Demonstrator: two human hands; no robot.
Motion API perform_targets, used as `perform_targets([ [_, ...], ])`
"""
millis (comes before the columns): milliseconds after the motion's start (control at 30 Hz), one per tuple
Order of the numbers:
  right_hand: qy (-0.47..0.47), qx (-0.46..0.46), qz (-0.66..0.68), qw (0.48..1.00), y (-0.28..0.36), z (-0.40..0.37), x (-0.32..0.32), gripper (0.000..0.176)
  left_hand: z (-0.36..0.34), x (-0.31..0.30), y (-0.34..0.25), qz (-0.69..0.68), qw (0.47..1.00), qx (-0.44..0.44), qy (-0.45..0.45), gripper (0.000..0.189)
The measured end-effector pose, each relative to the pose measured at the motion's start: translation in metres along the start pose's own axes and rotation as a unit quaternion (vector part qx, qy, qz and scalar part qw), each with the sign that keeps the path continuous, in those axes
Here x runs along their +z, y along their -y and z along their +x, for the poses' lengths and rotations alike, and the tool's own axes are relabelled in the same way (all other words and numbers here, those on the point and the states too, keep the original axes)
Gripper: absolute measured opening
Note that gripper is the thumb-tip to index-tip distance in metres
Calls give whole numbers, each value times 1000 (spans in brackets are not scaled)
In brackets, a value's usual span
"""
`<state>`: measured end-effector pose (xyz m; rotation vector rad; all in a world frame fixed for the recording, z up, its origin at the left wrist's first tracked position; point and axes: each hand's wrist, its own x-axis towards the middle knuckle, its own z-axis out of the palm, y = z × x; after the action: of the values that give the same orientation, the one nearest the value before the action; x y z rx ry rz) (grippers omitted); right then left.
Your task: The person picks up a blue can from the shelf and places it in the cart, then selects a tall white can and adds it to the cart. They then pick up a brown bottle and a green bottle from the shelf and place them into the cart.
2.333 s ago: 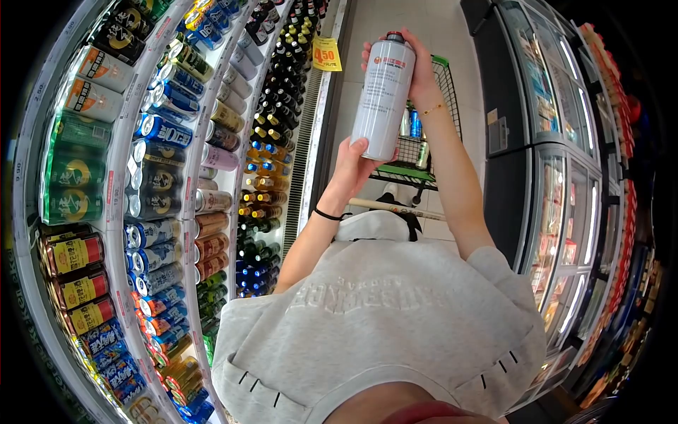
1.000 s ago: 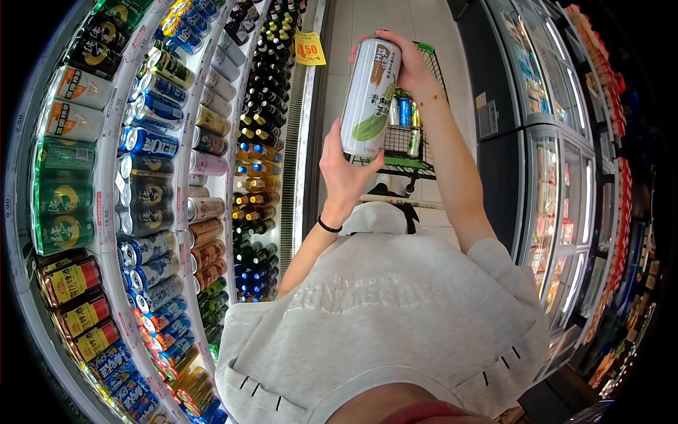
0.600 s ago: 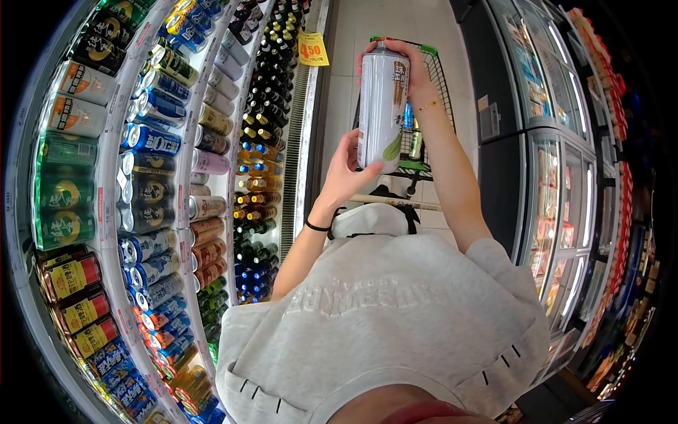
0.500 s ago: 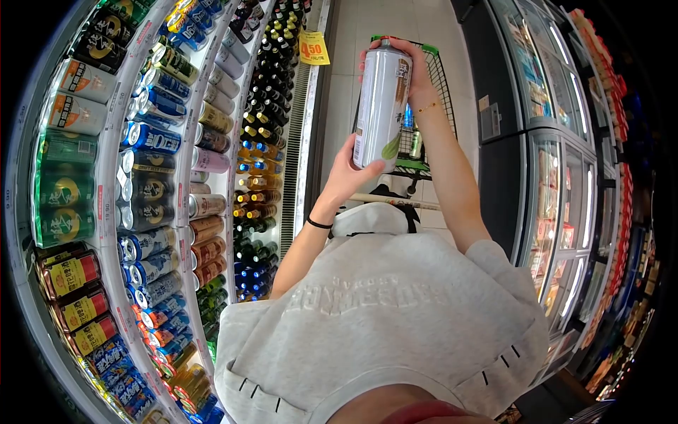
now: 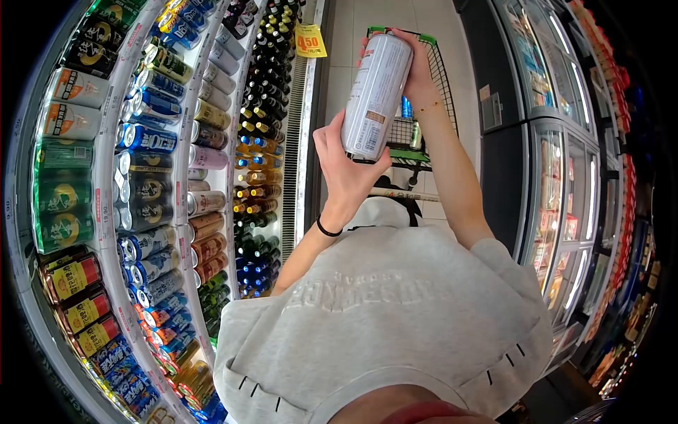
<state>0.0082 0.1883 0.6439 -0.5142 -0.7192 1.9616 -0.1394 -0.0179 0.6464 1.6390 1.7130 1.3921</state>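
While the large pale grey metal can (image 5: 376,92) slants in the upper middle of the frame, both hands are closed around it: the left hand (image 5: 346,172) cradles the lower end between thumb and fingers, and the right hand (image 5: 419,74) is wrapped around the upper end. The can's top leans towards the right of the frame, and a barcode and small print near its base face the viewer.

For inspecting the label well, the left hand would best keep bearing the weight from below, with the right hand only steadying and rolling the top. Fingers are better kept off the small print, and the smooth, rounded wall probably calls for a firm but unsqueezed grip. A slight tilt away from glare should help.

Just beyond the can is a black wire shopping cart with green plastic trim (image 5: 408,155); inside show 1 blue can (image 5: 407,107) and 1 green can (image 5: 416,136), partly hidden by the raised can and the right arm. White shelves (image 5: 105,177) of drink cans fill the left of the frame, with dark glass bottles (image 5: 267,92) beside them under a yellow price sign (image 5: 310,42). Glass-doored freezers (image 5: 579,191) line the right. The bottles seem the likeliest obstacle to a leftward swing of the elbow.
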Motion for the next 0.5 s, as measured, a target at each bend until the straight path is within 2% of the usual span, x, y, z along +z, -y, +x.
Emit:
perform_targets([
  [67,25,76,158,984,-13,4,-17,47,2,-4,-6,-8,998,37,-47,89],
  [100,24,77,159,984,-20,2,-17,47,3,-4,-9,-7,998,36,-46,89],
  [167,-18,93,349,932,-38,-3,-13,51,7,-2,-16,-26,995,45,-80,88],
  [333,-21,96,397,913,-50,-11,-11,53,15,1,-27,19,992,83,-90,88],
  [400,-31,99,395,913,-42,-10,-14,51,8,3,-21,-20,997,38,-65,87],
  [467,-17,65,260,963,-25,-5,-20,46,1,9,-7,-31,997,40,-53,88],
  [500,-18,64,262,963,-17,-6,-20,46,-1,11,-1,-40,997,44,-44,90],
])
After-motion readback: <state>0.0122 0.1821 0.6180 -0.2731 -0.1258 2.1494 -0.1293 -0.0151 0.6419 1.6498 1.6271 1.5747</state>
